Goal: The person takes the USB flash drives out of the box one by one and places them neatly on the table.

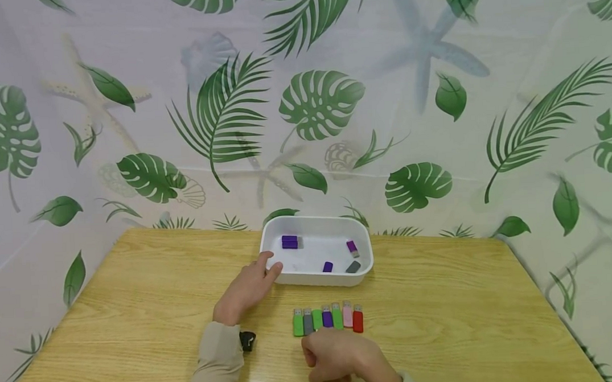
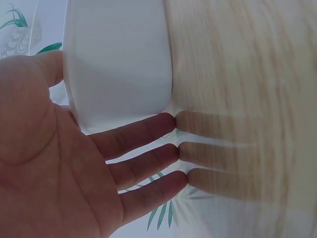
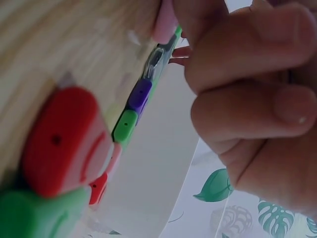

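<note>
- Sticks (image 1: 326, 318) lie in a row on the table (image 1: 445, 321), just in front of the tray (image 1: 364, 262); they are green, grey, purple, pink and red; they look like little USB sticks.
- Tray holds a few more pieces, purple ones (image 1: 290, 242) and a grey one (image 1: 352, 266), well apart from each other.
- Left hand (image 1: 248, 286) lies flat with straight fingers; its fingertips (image 2: 166, 121) touch the near left wall of the tray; it grips nothing.
- Right hand (image 1: 339, 355) sits just behind the row with fingers curled; in the wrist view the fingers (image 3: 198, 20) seem to touch a green stick (image 3: 163, 44), but I cannot tell if they hold it.
- Step, I think: picking a stick from the row while the other hand steadies the tray; the next move needs a firm pinch on one stick only, so the ones beside it stay put.
- Writing: none can be read; no labels show.
</note>
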Action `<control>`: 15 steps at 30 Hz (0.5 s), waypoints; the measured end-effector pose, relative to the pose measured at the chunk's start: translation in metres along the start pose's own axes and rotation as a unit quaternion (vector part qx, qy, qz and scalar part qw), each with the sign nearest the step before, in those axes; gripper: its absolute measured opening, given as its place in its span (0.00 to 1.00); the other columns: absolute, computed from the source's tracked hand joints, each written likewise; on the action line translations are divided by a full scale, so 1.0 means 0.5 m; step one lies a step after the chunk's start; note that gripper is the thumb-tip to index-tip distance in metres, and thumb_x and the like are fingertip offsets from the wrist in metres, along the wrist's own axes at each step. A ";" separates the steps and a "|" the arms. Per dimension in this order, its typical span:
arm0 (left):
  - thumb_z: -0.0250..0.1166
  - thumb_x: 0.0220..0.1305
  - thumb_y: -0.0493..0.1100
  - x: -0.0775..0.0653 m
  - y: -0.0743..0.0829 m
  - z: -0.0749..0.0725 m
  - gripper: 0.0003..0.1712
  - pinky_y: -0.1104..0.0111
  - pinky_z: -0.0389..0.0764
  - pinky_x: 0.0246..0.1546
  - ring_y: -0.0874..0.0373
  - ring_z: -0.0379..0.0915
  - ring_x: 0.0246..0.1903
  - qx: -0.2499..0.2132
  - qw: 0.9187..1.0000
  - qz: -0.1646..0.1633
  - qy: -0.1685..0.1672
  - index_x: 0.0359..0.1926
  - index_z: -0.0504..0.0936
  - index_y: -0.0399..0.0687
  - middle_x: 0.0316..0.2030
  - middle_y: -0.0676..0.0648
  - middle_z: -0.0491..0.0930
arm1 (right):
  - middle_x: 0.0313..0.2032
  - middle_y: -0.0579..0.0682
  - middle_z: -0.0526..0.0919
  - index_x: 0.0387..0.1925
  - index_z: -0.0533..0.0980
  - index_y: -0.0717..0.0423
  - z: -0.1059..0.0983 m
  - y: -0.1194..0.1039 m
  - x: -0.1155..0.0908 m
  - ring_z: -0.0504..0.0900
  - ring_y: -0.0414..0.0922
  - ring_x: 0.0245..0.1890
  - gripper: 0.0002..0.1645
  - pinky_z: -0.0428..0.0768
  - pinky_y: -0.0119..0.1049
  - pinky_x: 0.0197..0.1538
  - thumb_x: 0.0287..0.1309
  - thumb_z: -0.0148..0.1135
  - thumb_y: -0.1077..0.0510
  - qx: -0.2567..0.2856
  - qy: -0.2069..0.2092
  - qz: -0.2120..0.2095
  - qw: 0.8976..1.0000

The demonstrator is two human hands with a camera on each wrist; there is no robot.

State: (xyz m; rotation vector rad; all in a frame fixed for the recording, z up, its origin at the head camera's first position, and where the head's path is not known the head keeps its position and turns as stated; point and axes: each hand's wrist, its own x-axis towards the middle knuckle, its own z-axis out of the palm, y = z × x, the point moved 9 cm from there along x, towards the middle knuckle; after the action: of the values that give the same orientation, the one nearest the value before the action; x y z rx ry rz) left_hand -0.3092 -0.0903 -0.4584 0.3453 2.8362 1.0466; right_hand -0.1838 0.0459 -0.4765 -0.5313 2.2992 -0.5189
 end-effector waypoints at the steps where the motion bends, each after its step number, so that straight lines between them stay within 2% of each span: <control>1: 0.44 0.78 0.60 0.000 0.000 0.000 0.34 0.51 0.76 0.55 0.46 0.79 0.50 0.000 1.000 0.000 0.000 0.71 0.62 0.41 0.51 0.38 0.81 | 0.19 0.42 0.73 0.25 0.73 0.46 0.000 0.001 0.000 0.66 0.38 0.12 0.11 0.61 0.29 0.17 0.54 0.69 0.58 -0.002 0.000 0.002 1.000; 8: 0.43 0.77 0.61 -0.001 -0.002 0.002 0.34 0.51 0.76 0.55 0.47 0.79 0.50 0.000 1.000 0.000 -0.003 0.71 0.62 0.42 0.51 0.38 0.81 | 0.19 0.43 0.73 0.25 0.73 0.47 -0.001 0.010 -0.003 0.66 0.38 0.12 0.12 0.61 0.29 0.17 0.53 0.70 0.59 0.011 0.001 0.011 1.000; 15: 0.44 0.78 0.59 0.000 0.001 0.000 0.33 0.50 0.75 0.55 0.45 0.79 0.50 0.001 1.000 0.001 -0.003 0.71 0.62 0.41 0.51 0.38 0.81 | 0.21 0.42 0.73 0.25 0.73 0.47 -0.017 0.021 -0.007 0.69 0.38 0.16 0.12 0.62 0.29 0.19 0.50 0.71 0.60 -0.009 0.016 0.008 1.000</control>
State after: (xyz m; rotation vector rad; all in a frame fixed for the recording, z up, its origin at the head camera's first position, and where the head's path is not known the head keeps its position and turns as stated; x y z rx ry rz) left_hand -0.3091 -0.0900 -0.4580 0.3500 2.8321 1.0425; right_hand -0.1899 0.0581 -0.4742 -0.5159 2.3388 -0.5026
